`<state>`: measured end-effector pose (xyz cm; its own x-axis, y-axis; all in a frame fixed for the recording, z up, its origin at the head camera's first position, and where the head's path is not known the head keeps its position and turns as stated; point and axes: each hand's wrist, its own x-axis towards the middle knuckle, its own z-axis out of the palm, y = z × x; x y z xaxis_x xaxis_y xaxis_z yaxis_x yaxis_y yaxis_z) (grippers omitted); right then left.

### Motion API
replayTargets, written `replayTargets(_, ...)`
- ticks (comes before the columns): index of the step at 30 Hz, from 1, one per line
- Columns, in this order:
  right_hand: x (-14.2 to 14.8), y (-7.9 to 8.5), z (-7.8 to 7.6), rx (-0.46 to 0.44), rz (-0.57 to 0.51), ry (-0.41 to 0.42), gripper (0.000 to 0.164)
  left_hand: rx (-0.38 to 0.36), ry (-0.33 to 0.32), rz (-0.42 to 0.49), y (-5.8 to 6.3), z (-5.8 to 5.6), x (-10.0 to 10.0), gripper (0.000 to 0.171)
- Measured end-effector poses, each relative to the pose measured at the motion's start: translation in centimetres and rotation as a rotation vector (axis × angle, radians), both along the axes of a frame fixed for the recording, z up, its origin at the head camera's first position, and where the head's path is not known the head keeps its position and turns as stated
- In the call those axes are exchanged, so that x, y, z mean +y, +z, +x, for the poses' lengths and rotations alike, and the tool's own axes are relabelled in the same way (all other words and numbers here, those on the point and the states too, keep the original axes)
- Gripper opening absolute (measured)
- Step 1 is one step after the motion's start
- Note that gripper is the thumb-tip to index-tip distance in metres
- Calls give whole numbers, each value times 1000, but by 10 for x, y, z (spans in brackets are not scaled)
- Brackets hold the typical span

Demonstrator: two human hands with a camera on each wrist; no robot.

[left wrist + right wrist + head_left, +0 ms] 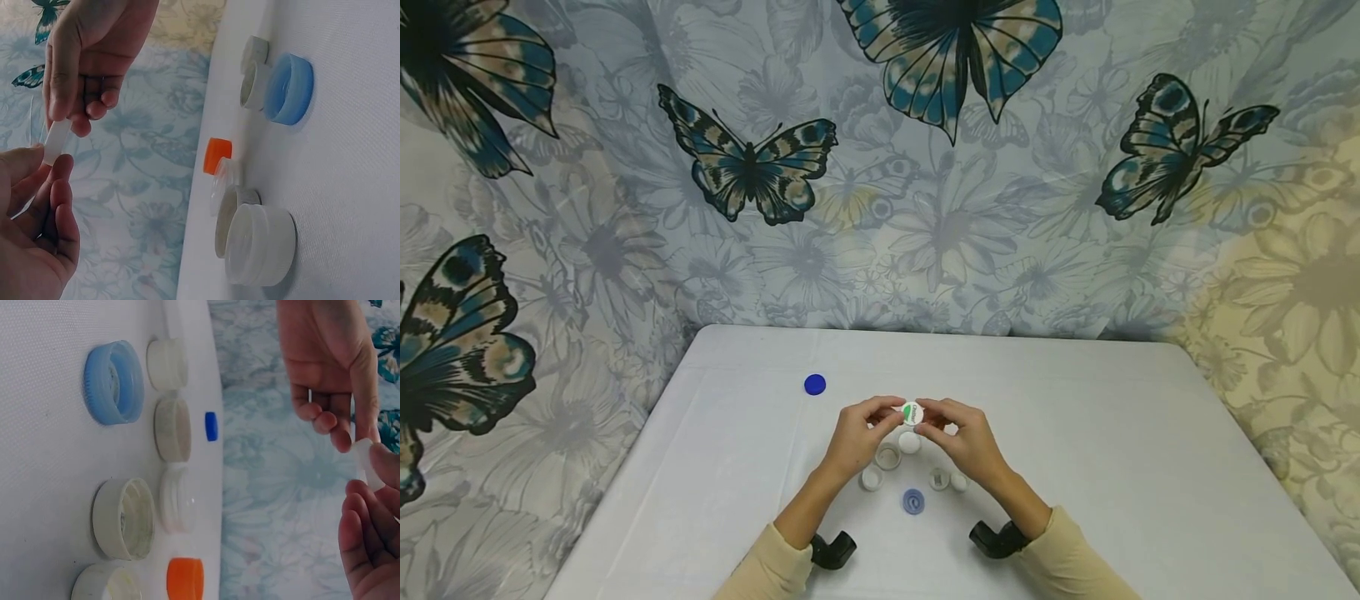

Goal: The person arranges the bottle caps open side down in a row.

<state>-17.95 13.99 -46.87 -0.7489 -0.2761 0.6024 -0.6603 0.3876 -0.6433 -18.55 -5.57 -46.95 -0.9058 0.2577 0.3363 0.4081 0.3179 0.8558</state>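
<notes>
A small white bottle cap [912, 413], its top printed with green and dark marks, is held up above the table between both hands. My left hand [853, 437] pinches it on the left edge with thumb and fingers. On the opposite edge, the thumb and fingers of my right hand [964, 439] pinch it too. In the left wrist view the cap [57, 142] appears side-on between the fingertips. Below the hands, a white cap [909, 442] and other pale caps lie on the table, together with a light blue cap [913, 502] lying open side up.
A dark blue cap [815, 384] lies apart at the far left. An orange cap [185, 579] shows in both wrist views. The white table [1075, 392] reaches back to a butterfly-patterned cloth [955, 250]. Black mounts [833, 552] sit at both wrists.
</notes>
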Motion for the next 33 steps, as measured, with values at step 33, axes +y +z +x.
replayTargets(33,0,-1,-1,-74,4,-23,25,2,-19,-84,-2,-2,-3,27)
